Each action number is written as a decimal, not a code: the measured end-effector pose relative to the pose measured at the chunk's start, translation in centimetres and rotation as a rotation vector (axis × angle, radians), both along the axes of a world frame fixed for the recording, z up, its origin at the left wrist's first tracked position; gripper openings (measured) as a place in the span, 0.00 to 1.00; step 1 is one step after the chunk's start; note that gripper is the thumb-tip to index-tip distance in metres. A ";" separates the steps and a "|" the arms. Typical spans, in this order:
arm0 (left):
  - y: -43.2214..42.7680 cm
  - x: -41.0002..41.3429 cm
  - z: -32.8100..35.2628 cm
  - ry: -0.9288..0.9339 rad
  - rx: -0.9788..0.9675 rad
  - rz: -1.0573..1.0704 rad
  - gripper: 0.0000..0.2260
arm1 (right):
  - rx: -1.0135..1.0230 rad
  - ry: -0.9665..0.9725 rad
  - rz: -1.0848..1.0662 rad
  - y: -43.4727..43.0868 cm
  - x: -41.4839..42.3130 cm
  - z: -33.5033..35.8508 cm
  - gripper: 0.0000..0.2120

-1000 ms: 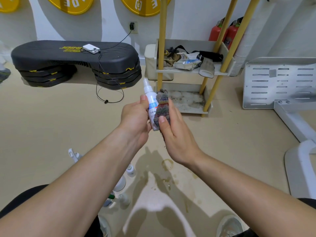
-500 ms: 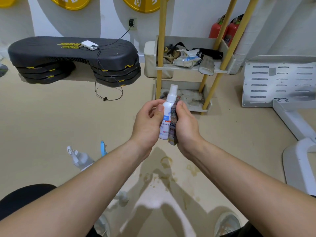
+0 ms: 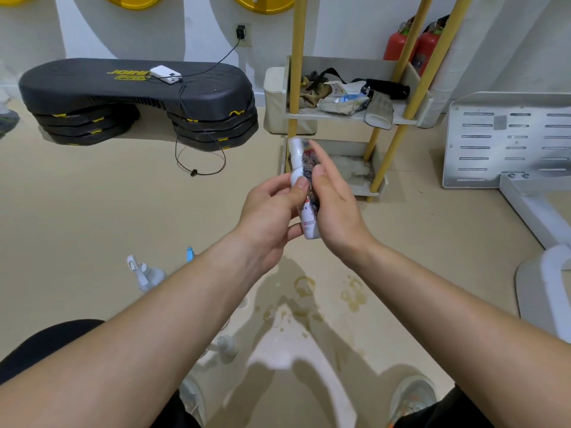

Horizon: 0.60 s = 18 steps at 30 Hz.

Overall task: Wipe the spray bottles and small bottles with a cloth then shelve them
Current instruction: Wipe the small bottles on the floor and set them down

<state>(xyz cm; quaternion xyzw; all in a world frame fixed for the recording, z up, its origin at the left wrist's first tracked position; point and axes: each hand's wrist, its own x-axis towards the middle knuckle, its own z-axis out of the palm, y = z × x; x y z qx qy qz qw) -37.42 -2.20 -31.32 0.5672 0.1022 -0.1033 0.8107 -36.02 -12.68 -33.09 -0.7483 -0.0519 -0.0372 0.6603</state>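
Observation:
A small white spray bottle [image 3: 297, 163] stands nearly upright between my hands at mid-frame. My left hand [image 3: 268, 214] grips its lower body with thumb and fingers. My right hand [image 3: 334, 208] presses a dark multicoloured cloth [image 3: 310, 168] against the bottle's right side. On the floor to the lower left lie a clear trigger spray bottle [image 3: 144, 272], a blue-tipped bottle [image 3: 189, 253] mostly hidden by my left arm, and a small clear bottle [image 3: 226, 347]. The low shelf unit [image 3: 352, 118] with yellow posts stands just beyond my hands.
The upper tray of the shelf unit holds bags, a glove and dark items; its lower tray [image 3: 349, 168] looks stained. A black step platform [image 3: 136, 94] with a charging device and cable lies left. A white metal frame [image 3: 506, 140] stands right. Red extinguishers [image 3: 411, 41] stand behind. Floor stains [image 3: 304, 285] lie ahead.
The bottle has been turned and raised slightly between my hands, and the cloth has slid up along its side toward the cap. My view has shifted a little.

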 end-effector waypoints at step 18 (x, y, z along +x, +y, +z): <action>-0.3 0.5 -1.0 -0.178 0.176 0.017 0.12 | 0.202 0.334 -0.077 -1.4 -1.1 0.1 0.16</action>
